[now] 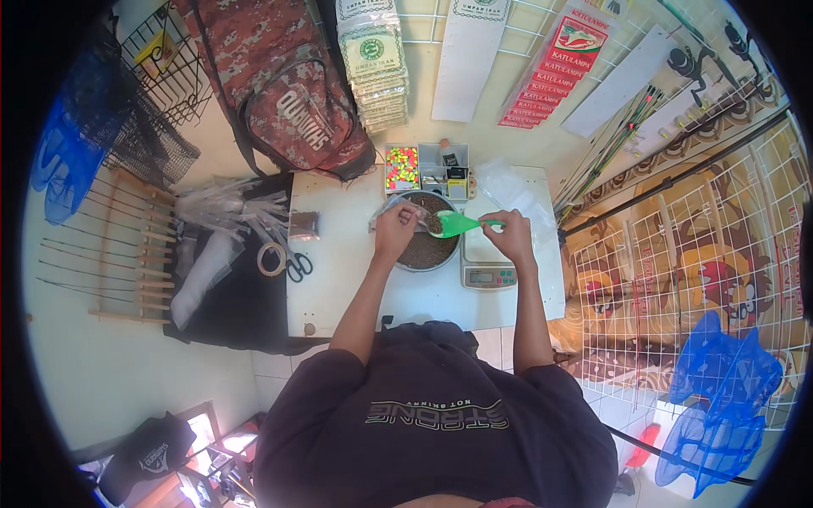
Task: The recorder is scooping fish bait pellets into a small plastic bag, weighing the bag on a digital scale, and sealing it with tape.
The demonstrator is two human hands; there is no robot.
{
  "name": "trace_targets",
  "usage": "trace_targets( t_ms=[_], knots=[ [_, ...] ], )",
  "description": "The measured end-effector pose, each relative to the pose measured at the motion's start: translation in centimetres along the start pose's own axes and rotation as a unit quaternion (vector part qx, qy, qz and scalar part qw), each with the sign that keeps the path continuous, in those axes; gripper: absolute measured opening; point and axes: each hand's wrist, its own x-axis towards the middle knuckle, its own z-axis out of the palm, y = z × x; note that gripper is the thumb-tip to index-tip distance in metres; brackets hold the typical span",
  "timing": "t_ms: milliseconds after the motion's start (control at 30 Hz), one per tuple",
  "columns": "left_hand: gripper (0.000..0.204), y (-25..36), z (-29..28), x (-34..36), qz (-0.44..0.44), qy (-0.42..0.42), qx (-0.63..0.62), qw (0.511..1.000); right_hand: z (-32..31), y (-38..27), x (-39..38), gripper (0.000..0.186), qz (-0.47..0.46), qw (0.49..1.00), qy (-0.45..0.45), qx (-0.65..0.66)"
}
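A round metal basin [421, 264] full of brown pellets [428, 249] stands on the white table in front of me. In my right hand [511, 236] is the handle of a green scoop [457, 223], its blade over the pellets and carrying some of them. My left hand [396, 229] is closed in a pinch at the basin's left rim, on what looks like a small clear plastic bag [420, 217] beside the scoop's tip. Part of the bag is hidden by the fingers. Right of the basin sits a digital scale [489, 276], below my right hand.
A filled clear packet [304, 225] lies left on the table [339, 288], near scissors [299, 267] and a tape roll [271, 259]. Behind the basin stand a box of colourful beads [401, 168] and a grey tray [444, 156]. Clear bags [512, 188] lie at the back right.
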Motion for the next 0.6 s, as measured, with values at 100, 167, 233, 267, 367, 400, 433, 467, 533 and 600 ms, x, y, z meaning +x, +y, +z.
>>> trace_targets(
  t_ms=[100,167,233,267,367,400,433,467,533,600],
  knots=[
    [0.014,0.6,0.1,0.0,0.0,-0.006,-0.002,1.0,-0.1,-0.7,0.4,0.012,-0.009,1.0,-0.025,0.005],
    [0.015,0.8,0.2,-0.1,0.002,-0.016,-0.011,1.0,0.2,-0.9,0.7,0.013,-0.013,0.999,-0.038,-0.006],
    [0.014,0.5,0.2,-0.1,0.012,-0.012,-0.011,1.0,0.4,-1.4,1.1,0.012,-0.019,0.999,-0.031,-0.011],
    [0.013,0.4,0.2,-0.1,0.023,-0.009,-0.011,1.0,0.5,-1.6,1.3,0.012,-0.023,0.999,-0.023,-0.016],
    [0.015,0.3,-0.1,-0.1,0.016,-0.002,-0.019,1.0,-0.2,-3.8,1.8,0.012,-0.045,0.995,0.003,-0.094],
    [0.015,0.5,-0.3,0.0,0.016,-0.001,-0.019,1.0,-0.5,-4.6,1.9,0.012,-0.046,0.994,0.003,-0.094],
    [0.015,0.8,-0.5,0.2,0.007,-0.002,-0.015,1.0,-0.8,-5.5,2.0,0.012,-0.079,0.989,0.012,-0.121],
    [0.015,0.9,-0.6,0.3,-0.003,-0.002,-0.01,1.0,-1.0,-6.3,2.1,0.011,-0.112,0.983,0.02,-0.147],
    [0.015,1.0,-0.8,0.6,0.0,0.011,-0.008,1.0,-1.2,-7.8,2.4,0.011,-0.135,0.976,0.028,-0.169],
    [0.015,1.5,-1.2,0.8,0.003,0.022,-0.007,1.0,-1.6,-9.0,2.6,0.009,-0.186,0.964,0.047,-0.186]
  ],
)
